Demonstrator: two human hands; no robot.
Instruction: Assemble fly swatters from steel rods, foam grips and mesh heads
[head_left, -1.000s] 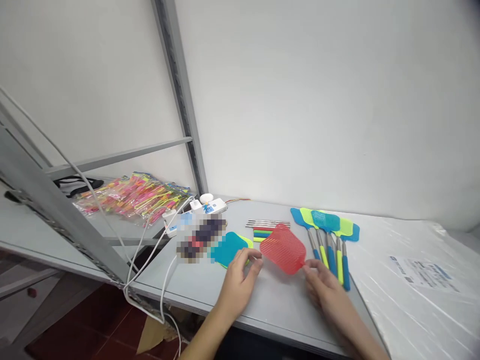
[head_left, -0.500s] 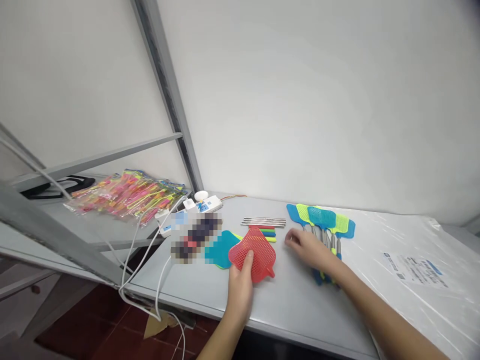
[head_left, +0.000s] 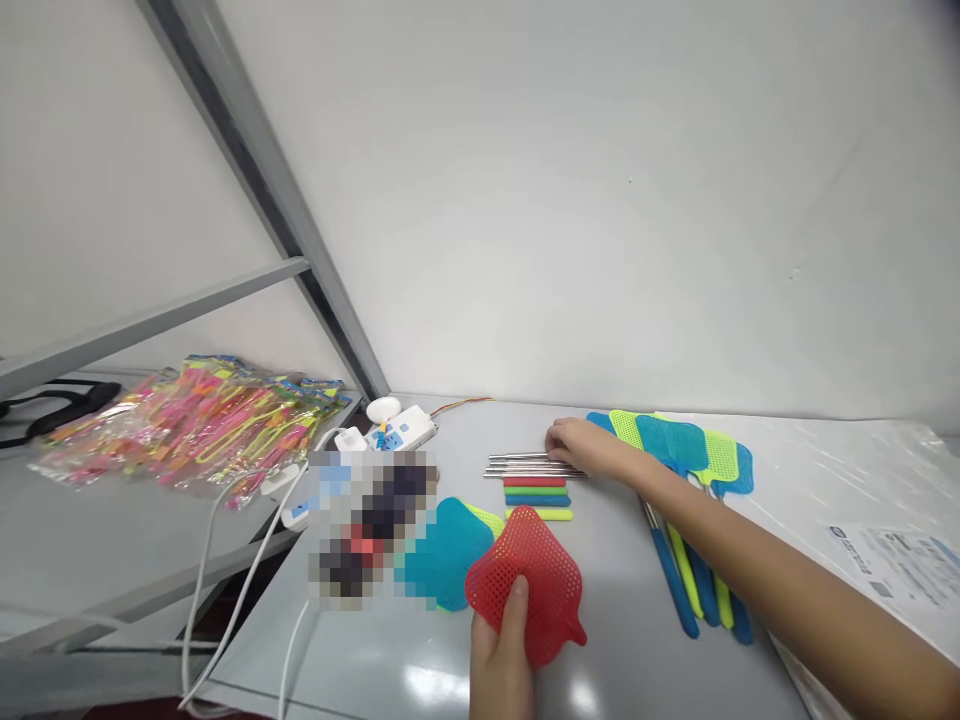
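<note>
My left hand (head_left: 504, 645) grips a red perforated fly swatter head (head_left: 532, 570), thumb on top, its short stem pointing to the lower right. At the right ends of several thin metal rods (head_left: 517, 465), my right hand (head_left: 581, 447) has its fingers closed on a rod; the fingertips are partly hidden. Just below the rods lie a red handle (head_left: 534, 482), a green handle (head_left: 535, 491), a blue handle (head_left: 537, 501) and a yellow handle (head_left: 538, 515) in a row. Beside my left hand are a teal swatter head (head_left: 454, 550) and a yellow one partly under it.
Assembled fly swatters (head_left: 675, 445) in blue and yellow lie fanned out under my right forearm. A plastic-wrapped package (head_left: 795, 470) is at the right. Power strips (head_left: 405, 430) with white cables, a blurred object and bagged colourful items (head_left: 217, 410) occupy the left, by a metal frame (head_left: 247, 150).
My right hand has moved left and away from me, onto the ends of the metal rods. My left hand still holds the red swatter head, and the camera view has shifted.
</note>
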